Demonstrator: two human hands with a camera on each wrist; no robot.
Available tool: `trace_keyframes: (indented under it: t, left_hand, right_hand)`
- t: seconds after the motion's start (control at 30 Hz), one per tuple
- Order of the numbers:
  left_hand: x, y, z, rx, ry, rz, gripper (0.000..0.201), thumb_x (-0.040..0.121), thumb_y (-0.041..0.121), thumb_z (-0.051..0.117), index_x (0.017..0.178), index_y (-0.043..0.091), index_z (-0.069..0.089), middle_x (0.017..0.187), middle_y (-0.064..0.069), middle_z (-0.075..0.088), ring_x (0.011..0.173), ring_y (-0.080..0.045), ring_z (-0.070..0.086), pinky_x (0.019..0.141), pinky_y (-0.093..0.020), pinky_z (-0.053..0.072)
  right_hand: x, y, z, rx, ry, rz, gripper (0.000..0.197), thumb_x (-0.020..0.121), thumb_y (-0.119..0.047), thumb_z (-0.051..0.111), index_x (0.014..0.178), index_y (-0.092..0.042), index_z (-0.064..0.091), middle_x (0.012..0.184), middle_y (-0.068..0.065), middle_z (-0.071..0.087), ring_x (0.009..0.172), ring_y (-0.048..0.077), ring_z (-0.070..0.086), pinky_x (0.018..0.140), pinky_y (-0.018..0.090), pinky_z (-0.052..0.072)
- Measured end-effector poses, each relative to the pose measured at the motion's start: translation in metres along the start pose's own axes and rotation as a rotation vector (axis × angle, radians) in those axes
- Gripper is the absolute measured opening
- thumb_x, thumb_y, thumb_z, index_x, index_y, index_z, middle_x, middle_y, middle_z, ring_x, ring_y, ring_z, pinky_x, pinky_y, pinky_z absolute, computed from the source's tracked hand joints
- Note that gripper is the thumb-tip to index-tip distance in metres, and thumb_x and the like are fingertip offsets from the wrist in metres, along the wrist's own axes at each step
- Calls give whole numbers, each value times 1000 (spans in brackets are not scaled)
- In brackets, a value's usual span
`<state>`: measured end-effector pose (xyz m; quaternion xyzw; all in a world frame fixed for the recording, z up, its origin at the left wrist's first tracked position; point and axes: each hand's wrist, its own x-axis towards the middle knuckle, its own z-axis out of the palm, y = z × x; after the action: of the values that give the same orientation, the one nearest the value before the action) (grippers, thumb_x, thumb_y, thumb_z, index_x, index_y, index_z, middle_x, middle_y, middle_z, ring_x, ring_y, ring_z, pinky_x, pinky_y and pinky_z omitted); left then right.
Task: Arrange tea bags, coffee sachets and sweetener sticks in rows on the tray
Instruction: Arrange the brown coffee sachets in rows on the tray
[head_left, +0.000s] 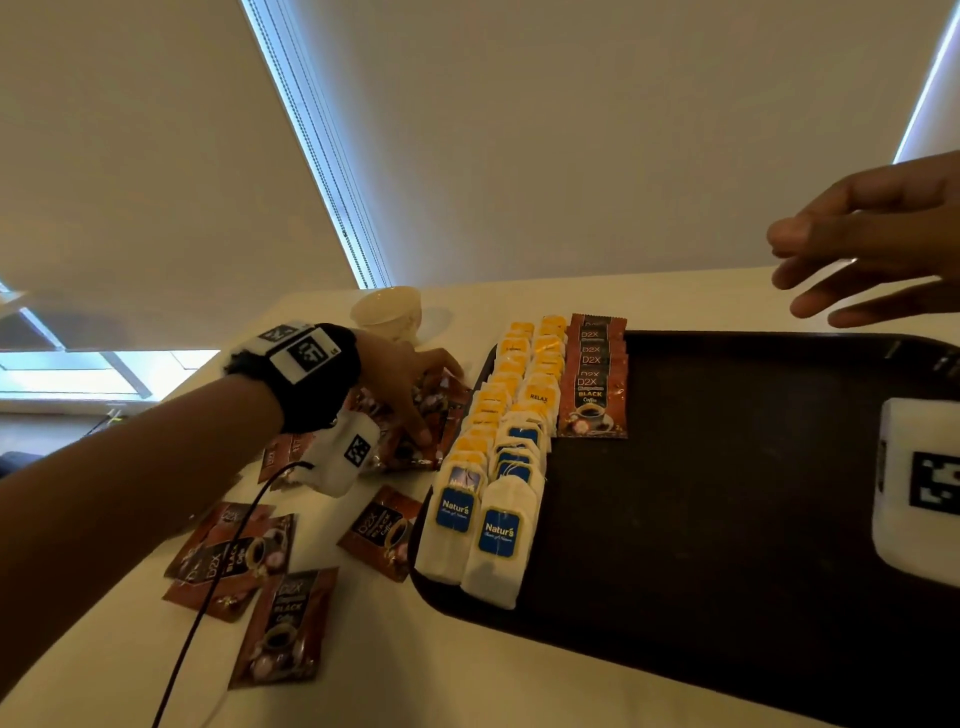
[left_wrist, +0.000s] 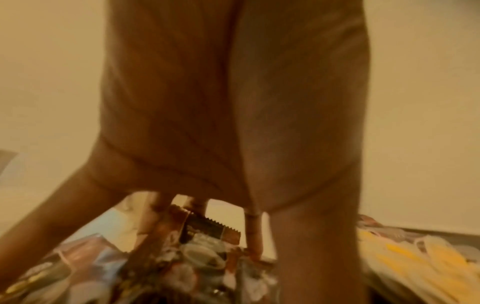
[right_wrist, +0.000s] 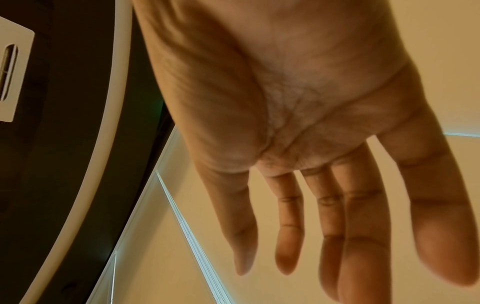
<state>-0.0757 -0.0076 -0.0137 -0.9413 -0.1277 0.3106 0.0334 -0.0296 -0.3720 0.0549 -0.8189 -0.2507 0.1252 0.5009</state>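
Note:
A dark tray (head_left: 727, 493) lies on the white table. Two rows of tea bags (head_left: 498, 467) line its left edge, and a row of brown coffee sachets (head_left: 595, 384) stands beside them. My left hand (head_left: 436, 402) is down on a pile of coffee sachets (head_left: 405, 452) just left of the tray. In the left wrist view its fingers (left_wrist: 253, 236) and thumb pinch one sachet (left_wrist: 207, 228), tilted up with its serrated edge showing. My right hand (head_left: 831, 270) hovers above the tray's far right side with fingers spread and holds nothing; its bare palm (right_wrist: 298, 102) shows in the right wrist view.
Several loose coffee sachets (head_left: 249, 561) lie scattered on the table (head_left: 389, 675) left of the tray. A cream cup (head_left: 387, 312) on a saucer stands behind the pile. Most of the tray's right part is bare. Window blinds rise behind the table.

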Motion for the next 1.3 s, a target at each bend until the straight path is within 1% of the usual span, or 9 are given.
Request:
trace_keyframes:
  t: [0.07,0.3,0.4,0.47,0.57,0.7,0.83,1.0,1.3]
  left_hand:
    - [-1,-3,-3,-65,-50,-8,75,70,36,80,127,40,31,131,0,46,113,-23,51,77,-33,54]
    - [-1,-9,-3,-140,-81,66,53,83,29,70,130,28,43,121,6,57,101,-15,56,79,-27,49]
    - [-9,-18,-6,-225,-8,76,52,89,26,63,137,23,43,123,0,59,99,-16,60,76,-25,51]
    - [-15,-30,-6,-291,54,65,53,91,24,60,140,23,40,129,-2,56,108,-21,59,88,-31,51]
    - [-28,-52,-6,-413,176,55,42,91,21,59,131,28,47,127,-5,57,107,-23,60,91,-41,52]
    - [-52,-71,-6,-601,331,47,26,92,16,57,118,22,54,111,-5,63,97,-26,64,73,-45,58]
    - [-72,-73,-3,-655,475,118,20,94,15,54,104,32,56,108,-13,64,95,-40,63,75,-53,56]
    - [-94,-54,-6,-821,692,229,21,94,14,52,113,24,52,106,-9,61,92,-29,64,70,-44,57]
    - [-116,60,-22,-948,638,646,29,91,22,55,119,18,52,84,9,62,60,0,64,50,-14,48]
  right_hand:
    - [0,-1,1,1,-2,3,86,0,-79,72,72,-31,72,78,-3,73,67,12,71,60,29,51]
    - [-3,-4,2,0,5,-12,87,2,-79,72,74,-31,72,79,-4,73,68,11,71,58,28,51]
    - [-5,-6,4,0,6,-25,85,9,-78,75,77,-27,71,78,-4,73,70,14,72,59,29,52]
    - [-6,-9,6,12,2,-8,76,24,-71,76,80,-22,70,78,-4,73,74,17,72,61,30,52]
    - [-5,-10,7,-15,-1,-9,86,10,-78,74,78,-27,71,79,-5,73,71,13,72,60,30,52]
    - [-3,-10,14,-3,-11,7,76,22,-72,76,80,-23,70,78,-6,73,73,15,72,62,31,52]
    - [4,-7,21,-28,-37,8,89,0,-80,70,75,-32,70,78,-6,73,68,10,71,61,31,51]
    - [0,-19,42,-12,-19,-67,56,41,-56,66,84,-20,66,78,-2,72,67,8,70,65,31,53]
    - [-8,-35,96,47,-97,-210,60,64,-61,56,118,-34,50,101,-11,63,86,3,67,69,31,60]
